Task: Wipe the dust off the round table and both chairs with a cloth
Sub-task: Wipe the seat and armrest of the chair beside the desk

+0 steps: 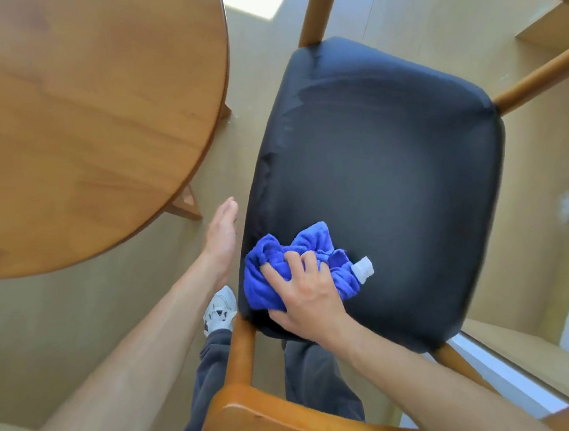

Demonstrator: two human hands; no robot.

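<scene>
A crumpled blue cloth (271, 278) with a white tag lies on the near left corner of a chair's black padded seat (393, 178). My right hand (303, 292) grips the cloth from above and presses it onto the seat. My left hand (221, 234) hangs with straight fingers beside the seat's left edge, holding nothing. The round wooden table (72, 124) fills the upper left. The chair's curved wooden backrest (267, 423) is directly below me. Only one chair is in view.
The chair's wooden frame rails (539, 79) stick out at the right and top. A table leg (185, 203) stands on the beige floor between table and chair. My legs in dark trousers and a white shoe (219, 310) stand behind the chair.
</scene>
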